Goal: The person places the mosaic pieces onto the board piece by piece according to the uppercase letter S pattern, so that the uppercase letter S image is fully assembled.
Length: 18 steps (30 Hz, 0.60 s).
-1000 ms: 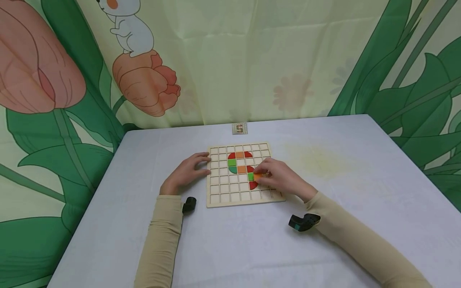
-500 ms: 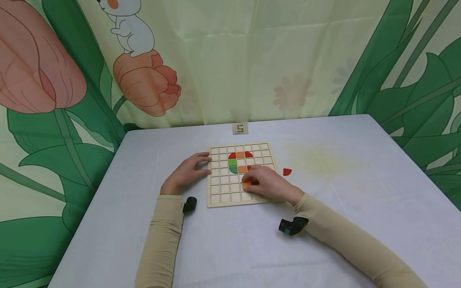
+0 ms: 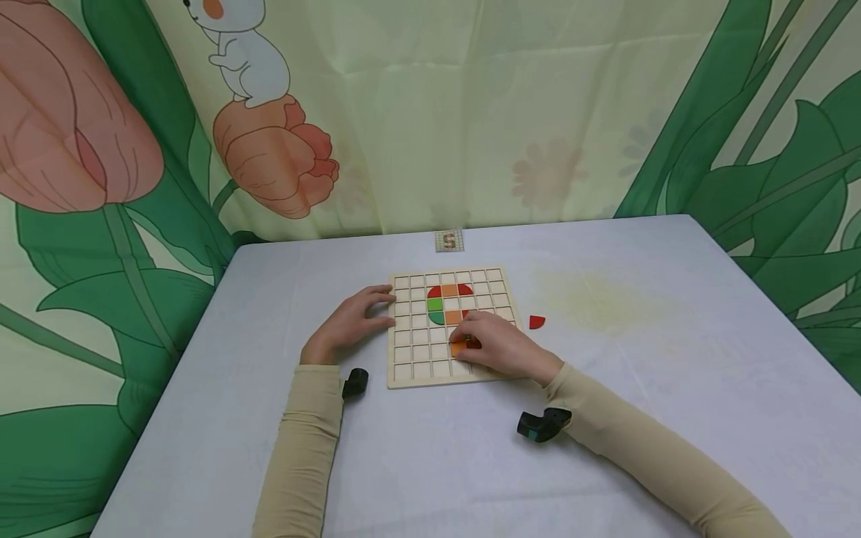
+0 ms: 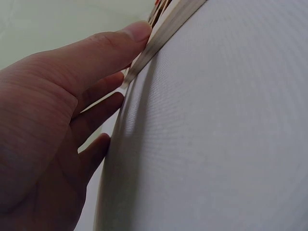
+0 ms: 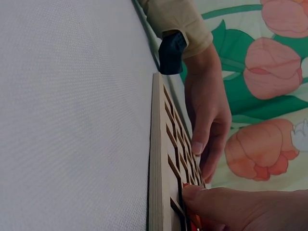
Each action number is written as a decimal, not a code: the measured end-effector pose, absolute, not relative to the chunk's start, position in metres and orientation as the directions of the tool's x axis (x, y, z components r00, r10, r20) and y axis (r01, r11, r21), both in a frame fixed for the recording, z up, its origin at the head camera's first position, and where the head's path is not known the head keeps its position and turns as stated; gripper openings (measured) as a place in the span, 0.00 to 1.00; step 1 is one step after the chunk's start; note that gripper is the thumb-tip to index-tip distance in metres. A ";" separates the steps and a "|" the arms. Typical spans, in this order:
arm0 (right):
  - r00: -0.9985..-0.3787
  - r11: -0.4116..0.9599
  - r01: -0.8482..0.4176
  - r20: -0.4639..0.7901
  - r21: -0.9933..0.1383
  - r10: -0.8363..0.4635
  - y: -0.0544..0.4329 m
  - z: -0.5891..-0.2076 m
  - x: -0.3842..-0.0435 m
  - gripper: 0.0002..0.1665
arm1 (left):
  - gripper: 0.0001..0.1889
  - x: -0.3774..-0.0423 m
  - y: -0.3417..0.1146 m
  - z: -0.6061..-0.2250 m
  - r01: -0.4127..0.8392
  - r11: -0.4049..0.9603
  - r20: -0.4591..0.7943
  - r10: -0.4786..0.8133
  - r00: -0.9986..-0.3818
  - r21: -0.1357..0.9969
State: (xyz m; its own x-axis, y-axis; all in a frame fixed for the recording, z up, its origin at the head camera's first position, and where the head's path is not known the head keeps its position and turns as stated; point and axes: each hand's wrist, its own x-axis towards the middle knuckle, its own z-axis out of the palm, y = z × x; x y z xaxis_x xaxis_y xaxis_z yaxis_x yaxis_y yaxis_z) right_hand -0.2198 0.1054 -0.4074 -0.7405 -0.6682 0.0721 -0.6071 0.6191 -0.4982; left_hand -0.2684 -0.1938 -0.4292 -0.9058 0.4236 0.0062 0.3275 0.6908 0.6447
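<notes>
A wooden grid board (image 3: 420, 366) lies on the table with coloured tiles in some cells: a light-green square (image 3: 434, 304), a dark-green quarter-round (image 3: 436, 317), and red and orange ones. My left hand (image 3: 350, 320) rests at the board's left edge, thumb and fingers extended; in the left wrist view the thumb touches the side of the wood. Between thumb and fingers, my right hand (image 3: 501, 344) pinches an orange square tile (image 3: 459, 349) low over the board's lower middle cells. That hand covers several cells and most of the tiles near it.
A loose red quarter-round tile (image 3: 537, 322) lies on the white tabletop right of the board. Behind the board is a small card (image 3: 449, 240) with a patterned figure on a grid. A printed curtain (image 3: 430, 112) hangs along the table's far edge.
My right hand has moved left and slightly nearer on the board with the orange tile, exposing the red quarter-round on the table. The left hand has stayed in place.
</notes>
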 end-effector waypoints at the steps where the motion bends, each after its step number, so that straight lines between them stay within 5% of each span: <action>1: -0.739 0.618 -0.609 0.073 -0.497 -0.669 0.106 -0.407 -0.220 0.12 | 0.26 -0.268 -0.194 -0.429 0.327 0.690 0.006 0.424 -0.906 0.646; 18: -0.724 0.586 -0.617 0.088 -0.525 -0.684 0.106 -0.405 -0.219 0.10 | 0.26 -0.270 -0.195 -0.431 0.334 0.687 0.010 0.430 -0.903 0.645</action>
